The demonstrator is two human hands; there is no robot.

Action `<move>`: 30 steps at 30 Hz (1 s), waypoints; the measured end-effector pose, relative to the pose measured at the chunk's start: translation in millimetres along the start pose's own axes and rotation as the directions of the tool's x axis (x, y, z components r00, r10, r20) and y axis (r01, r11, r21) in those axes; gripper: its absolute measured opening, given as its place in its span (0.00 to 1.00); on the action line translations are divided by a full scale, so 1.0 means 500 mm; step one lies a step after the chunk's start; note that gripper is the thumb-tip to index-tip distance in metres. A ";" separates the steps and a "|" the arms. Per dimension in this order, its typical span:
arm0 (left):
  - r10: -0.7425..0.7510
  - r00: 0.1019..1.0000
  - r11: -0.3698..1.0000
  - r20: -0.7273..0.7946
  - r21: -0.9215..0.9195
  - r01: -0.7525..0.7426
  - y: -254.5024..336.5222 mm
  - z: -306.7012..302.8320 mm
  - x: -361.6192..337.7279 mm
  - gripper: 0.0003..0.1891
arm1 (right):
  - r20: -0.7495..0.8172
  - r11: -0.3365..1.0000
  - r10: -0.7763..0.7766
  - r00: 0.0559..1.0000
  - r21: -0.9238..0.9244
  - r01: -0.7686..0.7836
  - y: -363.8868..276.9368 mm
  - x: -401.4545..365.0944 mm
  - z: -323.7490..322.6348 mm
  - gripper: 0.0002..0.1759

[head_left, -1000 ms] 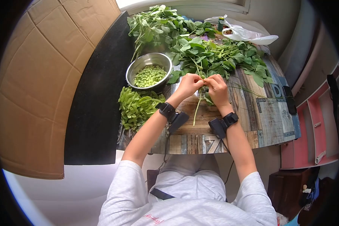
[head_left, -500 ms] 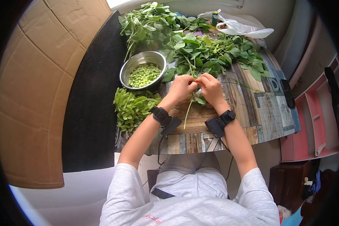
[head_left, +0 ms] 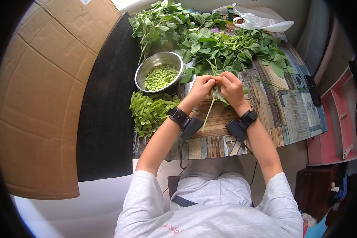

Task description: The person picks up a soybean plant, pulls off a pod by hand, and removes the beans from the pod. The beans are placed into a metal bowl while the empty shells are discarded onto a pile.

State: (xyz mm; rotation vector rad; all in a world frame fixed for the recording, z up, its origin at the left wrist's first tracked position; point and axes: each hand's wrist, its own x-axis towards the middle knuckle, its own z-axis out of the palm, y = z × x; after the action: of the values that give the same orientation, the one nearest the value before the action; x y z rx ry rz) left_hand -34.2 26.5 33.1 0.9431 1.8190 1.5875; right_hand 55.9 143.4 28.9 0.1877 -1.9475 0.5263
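My left hand and my right hand meet above the table, thumbs and fingertips pinched together. Between them is what looks like a green bean pod, mostly hidden by the fingers. A leafy bean stalk lies beneath the hands, its bare end pointing towards me. Left of my hands stands a steel bowl holding shelled green beans. In front of the bowl is a heap of green pods. Bean plants with leaves are piled beyond my hands.
The wood-patterned table has a curved front edge. At its back right lies a white plastic bag; a dark phone-like object is by the right edge. A large cardboard sheet and a black panel stand left.
The whole view has shifted slightly, so the table and hands appear farther right. Both hands stay pinched together over the stalk, with only small finger movement.
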 end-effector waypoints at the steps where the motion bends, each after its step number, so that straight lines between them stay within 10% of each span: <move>1: -0.008 1.000 0.992 0.014 -0.122 0.009 0.001 0.003 -0.001 0.08 | 0.002 1.000 -0.002 1.000 0.000 0.002 -0.001 -0.001 0.003 0.08; 12: 0.251 0.944 0.910 -0.215 0.386 -0.153 0.004 0.003 -0.016 0.09 | 0.056 0.815 0.459 0.887 0.371 -0.445 -0.008 0.001 0.007 0.04; 15: 0.382 0.892 0.775 -0.242 0.609 -0.167 -0.035 -0.009 -0.017 0.09 | -0.165 0.730 0.604 0.780 0.508 -0.458 0.014 0.009 0.003 0.02; 22: 0.383 0.917 0.795 -0.107 0.544 -0.268 -0.025 -0.015 -0.047 0.14 | 0.338 0.117 0.683 0.648 0.825 -0.553 0.014 -0.008 0.014 0.08; 30: 0.295 0.927 0.955 -0.230 0.034 -0.295 -0.001 0.009 -0.099 0.14 | 0.547 0.106 0.558 0.624 0.699 -0.707 -0.033 -0.008 0.016 0.09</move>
State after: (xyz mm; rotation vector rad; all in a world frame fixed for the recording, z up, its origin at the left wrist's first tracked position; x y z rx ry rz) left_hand -0.6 -9.9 29.5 1.1121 1.8989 1.9550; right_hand 56.6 124.8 27.2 -0.0059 -1.5731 2.2471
